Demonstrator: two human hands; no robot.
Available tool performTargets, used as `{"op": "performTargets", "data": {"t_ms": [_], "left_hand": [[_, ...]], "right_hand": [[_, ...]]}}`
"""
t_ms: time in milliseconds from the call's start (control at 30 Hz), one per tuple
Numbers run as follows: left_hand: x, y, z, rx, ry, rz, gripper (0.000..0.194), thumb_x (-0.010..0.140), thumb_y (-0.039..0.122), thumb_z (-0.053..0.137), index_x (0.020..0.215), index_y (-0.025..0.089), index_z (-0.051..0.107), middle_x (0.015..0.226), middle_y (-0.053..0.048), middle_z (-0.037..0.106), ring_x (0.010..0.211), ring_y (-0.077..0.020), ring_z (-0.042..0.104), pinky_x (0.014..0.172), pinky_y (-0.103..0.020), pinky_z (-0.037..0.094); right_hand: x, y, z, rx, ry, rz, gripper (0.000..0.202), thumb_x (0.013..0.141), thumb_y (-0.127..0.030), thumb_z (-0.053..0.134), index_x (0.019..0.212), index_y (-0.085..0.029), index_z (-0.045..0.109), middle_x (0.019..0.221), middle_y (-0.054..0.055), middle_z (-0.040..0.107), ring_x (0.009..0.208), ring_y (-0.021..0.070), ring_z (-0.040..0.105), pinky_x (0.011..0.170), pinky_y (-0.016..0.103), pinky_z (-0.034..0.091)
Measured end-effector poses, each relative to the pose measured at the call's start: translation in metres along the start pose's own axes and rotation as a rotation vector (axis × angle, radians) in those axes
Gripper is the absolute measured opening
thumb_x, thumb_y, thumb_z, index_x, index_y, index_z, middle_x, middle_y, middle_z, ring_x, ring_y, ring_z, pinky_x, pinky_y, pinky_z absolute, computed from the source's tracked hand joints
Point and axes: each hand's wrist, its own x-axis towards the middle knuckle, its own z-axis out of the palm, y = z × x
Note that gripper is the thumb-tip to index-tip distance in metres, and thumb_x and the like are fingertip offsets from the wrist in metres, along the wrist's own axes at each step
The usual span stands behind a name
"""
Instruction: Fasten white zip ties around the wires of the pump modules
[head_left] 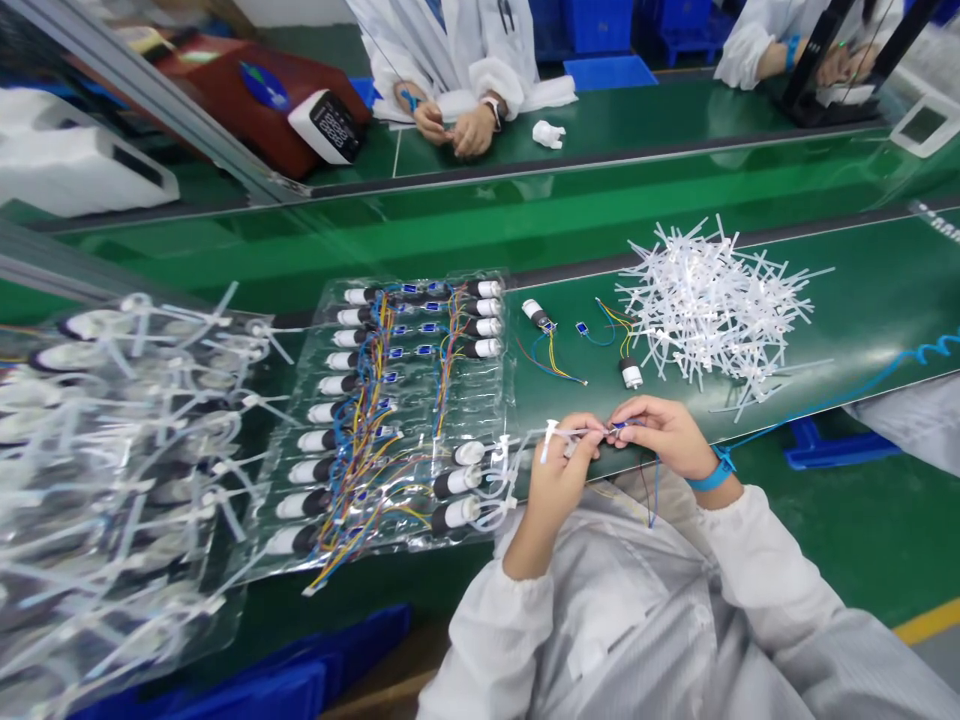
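Observation:
My left hand [564, 465] is closed, its thumb and fingers pinching a thin white plastic tube with a white T-shaped fitting [550, 440] by the fingers. My right hand [661, 432], with a blue wrist strap, pinches a small part with a bluish bit at its end. The two sets of fingertips nearly meet, and the exact joint between them is hidden. Thin dark and blue wires [652, 490] hang below my right hand over my lap. Beyond my hands lie two small white-and-black cylindrical motors with wires, one motor [631, 374] nearer and another motor [534, 312] farther left.
A heap of white tube pieces [712, 310] lies right of the motors. Left, a clear plastic tray [420, 400] holds rows of wired motors; more tubed units [112, 450] are piled beyond it. Across the partition, a co-worker's hands [457, 128] rest on the green bench.

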Motion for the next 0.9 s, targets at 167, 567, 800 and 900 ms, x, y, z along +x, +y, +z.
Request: {"op": "performTargets", "data": {"t_ms": [167,567,800,900], "left_hand": [[0.0016,0.0024,-0.0015,0.003,-0.04,0.004,0.012,0.102,0.032,0.072,0.099,0.022,0.079,0.084,0.001,0.074,0.069,-0.0145,0.067,0.071,-0.026,0.051],[-0.0039,-0.0024,0.0015,-0.016,0.059,0.083,0.011,0.097,0.025,0.079,0.087,0.022,0.082,0.089,-0.005,0.079,0.082,-0.0206,0.073,0.079,-0.032,0.058],[-0.0059,-0.0056,0.0034,-0.019,0.083,0.065,0.011,0.095,0.024,0.082,0.085,0.021,0.084,0.089,-0.005,0.081,0.082,-0.0211,0.076,0.076,-0.032,0.061],[-0.0043,-0.0039,0.0029,0.015,0.077,0.067,0.009,0.094,0.023,0.083,0.085,0.022,0.085,0.089,-0.005,0.082,0.086,-0.0221,0.078,0.084,-0.034,0.063]], "right_hand": [[-0.0001,-0.0012,-0.0004,0.004,-0.006,0.002,0.029,0.085,-0.042,0.099,0.102,-0.021,0.087,0.094,0.006,0.083,0.081,0.02,0.08,0.083,0.034,0.068],[-0.0011,-0.0035,0.0026,-0.017,-0.015,-0.002,0.027,0.084,-0.043,0.1,0.096,-0.022,0.089,0.096,0.007,0.084,0.084,0.0212,0.08,0.086,0.037,0.068],[-0.0043,-0.0012,0.0025,-0.115,0.025,-0.097,0.019,0.086,-0.041,0.098,0.091,-0.024,0.091,0.097,0.008,0.086,0.091,0.0231,0.081,0.09,0.038,0.065],[-0.0058,-0.0016,0.0026,-0.154,0.034,-0.118,0.016,0.089,-0.041,0.096,0.088,-0.026,0.091,0.098,0.009,0.086,0.095,0.0242,0.081,0.091,0.039,0.065]]}}
